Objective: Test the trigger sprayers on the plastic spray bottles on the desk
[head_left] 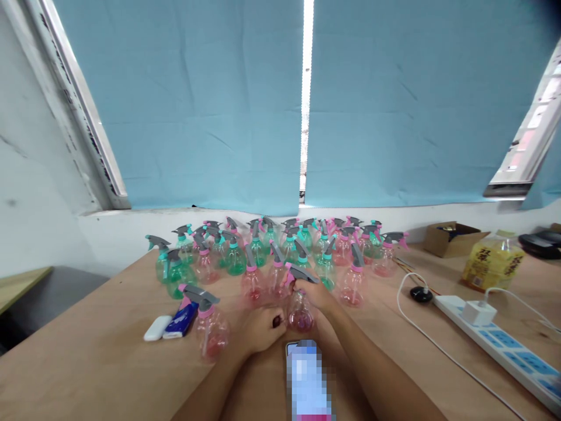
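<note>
Gripping pink spray bottle [300, 313]: left hand [263, 330] body, right hand [316, 292] trigger

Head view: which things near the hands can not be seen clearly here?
- Phone, head view: its screen is blurred out and the bottom edge cuts it off.
- Pink spray bottle: the left hand and right hand cover much of its body and neck.
- Cardboard box: contents too small and dark to tell.
- Back-row bottles: overlapping, cannot be counted.
</note>
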